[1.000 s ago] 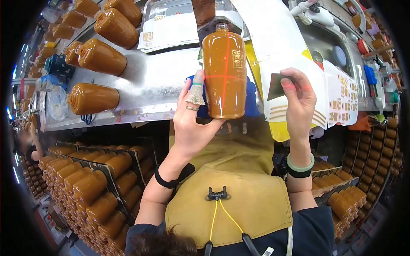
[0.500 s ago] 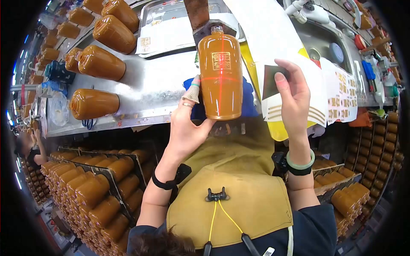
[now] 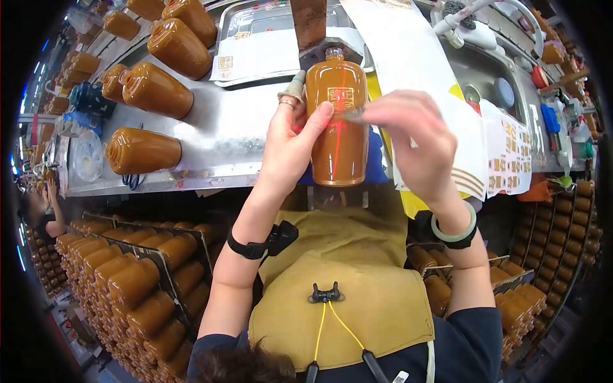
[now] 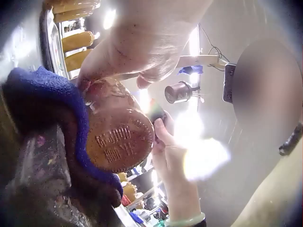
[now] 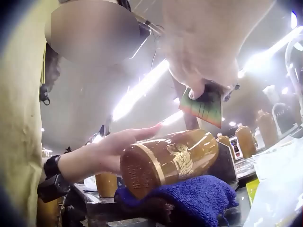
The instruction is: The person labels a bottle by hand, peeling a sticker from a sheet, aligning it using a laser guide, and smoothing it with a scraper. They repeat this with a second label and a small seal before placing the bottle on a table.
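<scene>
A glossy amber-brown bottle (image 3: 338, 159) lies on a blue towel (image 5: 194, 203), its neck at a metal bracket (image 3: 310, 29). It bears a gold square seal print (image 3: 340, 97), and red light lines cross it. My left hand (image 3: 284, 143) holds the bottle's left side, thumb over the front; one finger wears a pale cover. My right hand (image 3: 418, 140), blurred, pinches a thin dark square card (image 5: 203, 106) over the bottle just below the seal. The right wrist view shows a gold figure (image 5: 181, 160) on the bottle's side; the left wrist view shows its embossed base (image 4: 120, 142).
Several brown bottles (image 3: 156, 89) lie along the metal bench (image 3: 217, 137) at left. A tray (image 3: 223, 57) stands behind. White sheets (image 3: 408, 57) and a printed decal sheet (image 3: 507, 150) lie at right, beside a sink (image 3: 485, 70). Stacked bottles (image 3: 134, 274) fill racks below.
My right hand has swung left with the card, from beside the bottle to over it. The bottle has turned so its seal faces up, and my left thumb has moved up onto its front.
</scene>
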`<state>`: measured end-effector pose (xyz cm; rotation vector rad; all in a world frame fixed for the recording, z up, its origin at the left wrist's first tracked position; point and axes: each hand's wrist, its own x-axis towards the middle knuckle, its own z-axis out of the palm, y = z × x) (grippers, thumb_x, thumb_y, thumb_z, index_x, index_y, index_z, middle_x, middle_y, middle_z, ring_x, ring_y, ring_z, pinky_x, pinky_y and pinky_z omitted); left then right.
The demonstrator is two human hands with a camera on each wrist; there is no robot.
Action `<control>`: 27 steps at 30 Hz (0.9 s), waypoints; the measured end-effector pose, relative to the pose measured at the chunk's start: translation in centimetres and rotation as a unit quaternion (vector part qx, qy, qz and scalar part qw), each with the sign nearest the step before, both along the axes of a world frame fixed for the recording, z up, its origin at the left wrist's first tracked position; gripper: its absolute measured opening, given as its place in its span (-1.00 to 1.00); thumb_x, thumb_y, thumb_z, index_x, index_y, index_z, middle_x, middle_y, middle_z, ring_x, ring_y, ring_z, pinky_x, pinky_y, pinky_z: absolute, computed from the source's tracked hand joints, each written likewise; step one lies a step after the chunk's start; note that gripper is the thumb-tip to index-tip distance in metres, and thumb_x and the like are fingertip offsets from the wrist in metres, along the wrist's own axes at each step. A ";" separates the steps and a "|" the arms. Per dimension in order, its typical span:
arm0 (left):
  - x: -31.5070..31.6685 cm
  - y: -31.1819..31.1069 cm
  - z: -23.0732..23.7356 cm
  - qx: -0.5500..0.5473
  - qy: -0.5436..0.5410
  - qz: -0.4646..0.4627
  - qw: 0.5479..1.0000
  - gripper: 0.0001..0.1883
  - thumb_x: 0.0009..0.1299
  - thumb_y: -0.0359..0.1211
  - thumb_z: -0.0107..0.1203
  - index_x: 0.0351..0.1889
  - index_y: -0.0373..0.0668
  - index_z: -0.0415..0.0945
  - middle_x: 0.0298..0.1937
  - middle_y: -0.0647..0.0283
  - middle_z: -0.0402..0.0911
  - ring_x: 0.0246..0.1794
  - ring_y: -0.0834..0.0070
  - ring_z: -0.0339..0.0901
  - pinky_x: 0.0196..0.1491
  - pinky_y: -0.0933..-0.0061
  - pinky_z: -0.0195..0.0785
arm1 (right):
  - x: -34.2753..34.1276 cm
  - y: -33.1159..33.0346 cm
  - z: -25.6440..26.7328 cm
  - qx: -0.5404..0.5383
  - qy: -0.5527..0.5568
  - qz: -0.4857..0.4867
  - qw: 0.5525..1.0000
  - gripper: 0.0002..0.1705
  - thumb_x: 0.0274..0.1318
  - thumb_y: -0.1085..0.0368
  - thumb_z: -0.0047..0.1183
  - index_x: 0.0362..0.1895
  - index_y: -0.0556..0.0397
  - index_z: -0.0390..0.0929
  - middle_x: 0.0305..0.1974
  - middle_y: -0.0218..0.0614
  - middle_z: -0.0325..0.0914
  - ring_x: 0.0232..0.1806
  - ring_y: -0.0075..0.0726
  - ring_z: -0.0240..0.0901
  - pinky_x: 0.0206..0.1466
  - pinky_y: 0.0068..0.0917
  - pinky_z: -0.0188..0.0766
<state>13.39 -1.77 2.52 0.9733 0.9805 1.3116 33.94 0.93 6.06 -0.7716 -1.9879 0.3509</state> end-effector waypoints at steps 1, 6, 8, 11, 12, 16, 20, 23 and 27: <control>-0.1 0.1 -0.2 0.002 -0.002 0.002 1.000 -0.32 0.62 -0.38 0.12 0.59 -0.40 0.06 0.37 0.04 0.50 0.33 0.44 0.49 0.37 0.35 0.38 | 0.2 0.1 -0.4 0.056 -0.058 0.040 0.996 -0.65 -0.12 0.62 0.20 -0.16 0.11 0.73 -0.19 -0.26 0.73 -0.08 -0.09 0.66 0.01 -0.28 0.61; -0.2 0.0 0.5 -0.017 0.002 0.005 1.000 -0.31 0.61 -0.39 0.13 0.59 -0.41 0.06 0.36 0.03 0.50 0.34 0.44 0.48 0.37 0.36 0.38 | 1.0 -1.1 0.0 0.093 -0.116 0.150 0.977 -0.74 -0.12 0.42 0.23 -0.22 0.05 0.75 -0.17 -0.32 0.74 -0.16 -0.16 0.66 -0.03 -0.29 0.59; -0.1 0.0 0.5 -0.028 -0.001 -0.003 1.000 -0.30 0.61 -0.40 0.13 0.60 -0.41 0.05 0.36 0.03 0.50 0.33 0.44 0.48 0.37 0.36 0.38 | 0.7 -0.4 0.1 0.107 -0.077 0.114 0.985 -0.71 -0.14 0.39 0.25 -0.21 0.02 0.74 -0.20 -0.35 0.72 -0.20 -0.20 0.67 -0.10 -0.29 0.59; -0.2 0.1 0.0 -0.010 0.011 0.017 1.000 -0.36 0.66 -0.31 0.07 0.58 -0.42 0.11 0.34 0.07 0.52 0.31 0.47 0.50 0.37 0.40 0.36 | 0.2 0.4 -0.4 0.104 -0.097 0.110 0.984 -0.69 -0.15 0.37 0.26 -0.20 0.02 0.74 -0.20 -0.34 0.72 -0.21 -0.23 0.66 -0.16 -0.30 0.58; -0.6 0.3 -0.3 -0.025 -0.015 0.015 0.999 -0.39 0.69 -0.24 0.01 0.56 -0.41 0.15 0.34 0.10 0.53 0.28 0.50 0.51 0.34 0.43 0.36 | 0.2 -0.3 0.1 0.098 -0.124 0.157 0.975 -0.66 -0.15 0.41 0.25 -0.16 0.03 0.77 -0.15 -0.35 0.75 -0.22 -0.27 0.62 -0.13 -0.36 0.55; -2.1 0.4 -1.4 -0.075 -0.026 -0.020 0.997 -0.37 0.75 -0.03 -0.25 0.52 -0.38 0.25 0.32 0.15 0.56 0.22 0.58 0.51 0.29 0.48 0.34 | -2.8 0.3 2.2 0.037 -0.164 0.148 0.975 -0.68 -0.04 0.39 0.27 -0.10 0.00 0.69 -0.26 -0.35 0.63 -0.23 -0.21 0.56 -0.18 -0.31 0.53; -1.1 0.2 -0.1 -0.070 -0.009 0.016 0.997 -0.14 0.71 0.22 -0.44 0.59 -0.40 0.10 0.48 -0.02 0.40 0.45 0.35 0.37 0.47 0.32 0.19 | -4.3 8.3 2.1 0.111 -0.170 0.025 0.979 -0.77 0.01 0.32 0.26 -0.17 -0.09 0.64 -0.30 -0.41 0.60 -0.20 -0.20 0.57 -0.20 -0.30 0.51; -1.8 -1.4 -0.6 -0.054 -0.008 0.015 0.998 -0.08 0.68 0.28 -0.48 0.64 -0.38 -0.04 0.63 -0.10 0.17 0.66 0.20 0.10 0.62 0.18 -0.02 | -3.0 9.4 2.3 0.201 -0.161 0.044 0.965 -0.71 -0.03 0.37 0.28 -0.13 -0.08 0.68 -0.25 -0.43 0.64 -0.25 -0.24 0.53 -0.20 -0.34 0.47; -2.5 -3.6 1.1 -0.185 -0.240 0.051 0.952 -0.13 0.64 0.15 -0.08 0.67 -0.26 -0.05 0.66 -0.04 0.12 0.66 0.19 0.10 0.63 0.09 -0.02 | 0.3 5.5 -2.6 0.237 -0.091 0.177 0.951 -0.66 -0.06 0.37 0.33 -0.11 -0.21 0.81 -0.11 -0.49 0.72 -0.27 -0.33 0.48 -0.21 -0.39 0.49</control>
